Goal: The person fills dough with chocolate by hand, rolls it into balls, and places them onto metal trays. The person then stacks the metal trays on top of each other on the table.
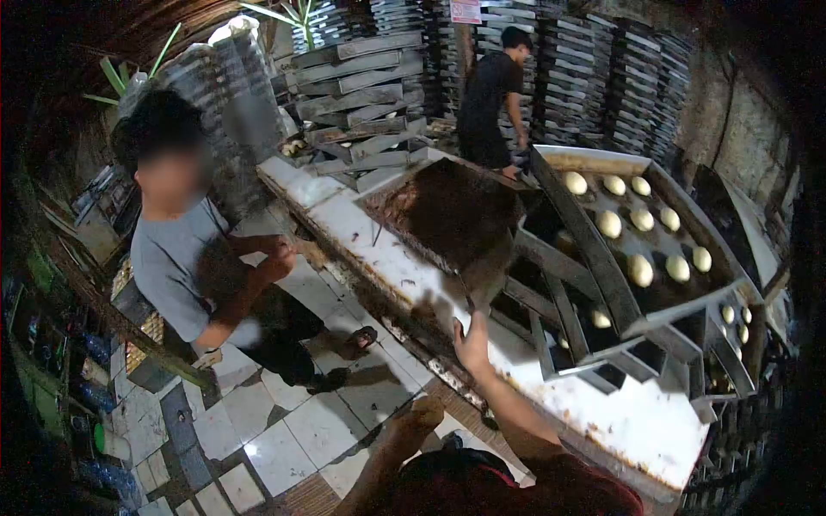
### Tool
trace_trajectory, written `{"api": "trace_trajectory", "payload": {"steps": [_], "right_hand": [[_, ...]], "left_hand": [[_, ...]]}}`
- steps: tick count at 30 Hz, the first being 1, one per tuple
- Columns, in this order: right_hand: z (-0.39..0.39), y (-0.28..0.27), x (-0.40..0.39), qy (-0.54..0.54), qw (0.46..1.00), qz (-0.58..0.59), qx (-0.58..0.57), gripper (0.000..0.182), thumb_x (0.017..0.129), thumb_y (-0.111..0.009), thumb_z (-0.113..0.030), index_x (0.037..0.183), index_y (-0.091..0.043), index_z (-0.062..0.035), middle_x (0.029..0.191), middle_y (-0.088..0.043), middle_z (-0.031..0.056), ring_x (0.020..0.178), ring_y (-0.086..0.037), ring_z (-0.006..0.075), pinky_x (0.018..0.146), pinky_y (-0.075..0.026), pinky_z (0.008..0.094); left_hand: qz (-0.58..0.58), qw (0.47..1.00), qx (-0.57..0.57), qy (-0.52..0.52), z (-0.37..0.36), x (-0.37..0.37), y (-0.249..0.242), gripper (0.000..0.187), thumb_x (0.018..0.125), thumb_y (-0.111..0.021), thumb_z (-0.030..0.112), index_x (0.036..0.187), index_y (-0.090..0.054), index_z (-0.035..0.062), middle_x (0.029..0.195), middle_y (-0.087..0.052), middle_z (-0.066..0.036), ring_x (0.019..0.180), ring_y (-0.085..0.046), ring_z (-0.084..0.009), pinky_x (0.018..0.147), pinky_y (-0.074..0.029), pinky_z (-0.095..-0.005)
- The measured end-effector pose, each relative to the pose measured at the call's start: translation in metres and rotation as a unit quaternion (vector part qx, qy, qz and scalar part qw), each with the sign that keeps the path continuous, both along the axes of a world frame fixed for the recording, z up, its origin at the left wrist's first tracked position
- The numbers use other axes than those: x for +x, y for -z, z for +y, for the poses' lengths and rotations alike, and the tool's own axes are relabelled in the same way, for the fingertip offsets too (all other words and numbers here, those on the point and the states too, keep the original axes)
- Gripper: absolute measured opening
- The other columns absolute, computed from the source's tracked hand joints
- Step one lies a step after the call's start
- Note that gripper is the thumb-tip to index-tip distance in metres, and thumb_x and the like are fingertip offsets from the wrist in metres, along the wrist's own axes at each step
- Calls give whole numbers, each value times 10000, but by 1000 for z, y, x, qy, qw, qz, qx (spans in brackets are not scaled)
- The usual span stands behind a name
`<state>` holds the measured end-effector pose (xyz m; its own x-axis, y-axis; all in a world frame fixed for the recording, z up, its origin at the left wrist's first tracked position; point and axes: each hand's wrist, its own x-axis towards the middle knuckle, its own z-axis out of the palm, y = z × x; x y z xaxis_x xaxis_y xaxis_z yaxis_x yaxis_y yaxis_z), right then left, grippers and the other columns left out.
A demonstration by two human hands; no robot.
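On the white counter lies a dark, stained baking tray with a brown inside. My right hand reaches over the counter edge to the tray's near corner, its thumb raised and its fingers at the metal wall. My left hand is low in front of my body, over the floor, apart from the trays; its fingers cannot be made out. To the right of my right hand, a metal tray holding several pale dough balls sits tilted on top of other stacked trays.
The white counter runs diagonally, with crumbs on it. A person in a grey shirt is at the left on the tiled floor. Another person in black bends at the far end. Tall stacks of trays line the back.
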<state>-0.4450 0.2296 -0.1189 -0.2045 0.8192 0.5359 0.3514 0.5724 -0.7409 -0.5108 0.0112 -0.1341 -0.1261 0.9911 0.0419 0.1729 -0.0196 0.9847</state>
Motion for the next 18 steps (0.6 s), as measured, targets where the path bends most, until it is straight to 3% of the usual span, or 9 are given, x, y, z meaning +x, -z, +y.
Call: {"api": "trace_trajectory", "payload": {"steps": [1, 2, 3, 7, 11, 13, 15, 17, 18], "right_hand": [[18, -7, -14, 18, 998, -52, 31, 283, 861, -528, -123, 1054, -419, 53, 991, -501, 296, 862, -550, 332, 730, -439, 397], [36, -8, -29, 28, 994, -98, -35, 335, 864, -529, -135, 1132, -399, 18, 1128, -473, 238, 969, -514, 280, 792, -435, 404], [58, 2, -45, 28, 993, -93, -69, 346, 868, -525, -142, 1148, -396, 16, 1139, -475, 213, 987, -503, 279, 812, -432, 402], [126, 81, -81, -17, 954, 262, -143, 394, 881, -511, -167, 1212, -384, 7, 1185, -485, 112, 1058, -459, 274, 889, -419, 394], [93, 21, -59, 87, 993, 53, 58, 325, 838, -536, -68, 1139, -468, 34, 1130, -509, 228, 1025, -488, 367, 815, -445, 386], [77, -3, -58, 9, 997, -49, -59, 440, 777, -437, 66, 1214, -416, 20, 1076, -534, 220, 974, -506, 345, 883, -396, 391], [77, -31, -79, 35, 998, -47, -7, 350, 816, -459, 18, 1165, -472, 9, 1032, -540, 280, 952, -528, 394, 804, -436, 396], [99, -79, -93, 6, 974, -47, -220, 424, 807, -454, 30, 1230, -429, 29, 1125, -532, 247, 1052, -502, 408, 923, -397, 385], [131, -56, -106, -38, 986, 25, -160, 415, 834, -446, -28, 1248, -433, -1, 1146, -530, 221, 1060, -509, 373, 962, -362, 377]], "left_hand": [[348, 933, 88, 14, 16, -12, -16, 314, 832, -564, 108, 1109, -490, -21, 1052, -551, -118, 935, -552, -196, 840, -441, -280], [7, 997, -10, -74, 21, -12, -32, 291, 852, -551, 126, 1096, -490, -20, 1048, -550, -117, 948, -548, -201, 860, -431, -281], [-334, 924, -105, -154, 30, -14, -55, 272, 872, -538, 144, 1084, -490, -19, 1044, -548, -115, 962, -543, -207, 880, -421, -282], [-375, 915, -36, -144, 86, -36, -40, 365, 812, -650, 201, 1079, -507, -3, 983, -565, -77, 904, -546, -175, 805, -440, -269], [-492, 862, -34, -116, 147, -72, 3, 386, 765, -697, 173, 1070, -524, 12, 963, -574, -65, 867, -555, -154, 791, -451, -266], [-354, 924, -55, -135, 180, -86, -7, 393, 758, -696, 175, 1080, -527, 26, 966, -570, -52, 834, -548, -130, 754, -454, -260], [-322, 936, -103, -102, 207, -91, 28, 379, 756, -680, 127, 1088, -528, 25, 1007, -565, -59, 849, -549, -135, 722, -465, -277], [-198, 974, 66, -85, 227, -94, 38, 341, 762, -647, 63, 1078, -530, 6, 1036, -561, -82, 880, -558, -160, 716, -473, -288], [-349, 933, 73, -48, 237, -107, 4, 340, 765, -622, 27, 1089, -522, 2, 1063, -551, -102, 937, -548, -180, 767, -471, -301]]}}
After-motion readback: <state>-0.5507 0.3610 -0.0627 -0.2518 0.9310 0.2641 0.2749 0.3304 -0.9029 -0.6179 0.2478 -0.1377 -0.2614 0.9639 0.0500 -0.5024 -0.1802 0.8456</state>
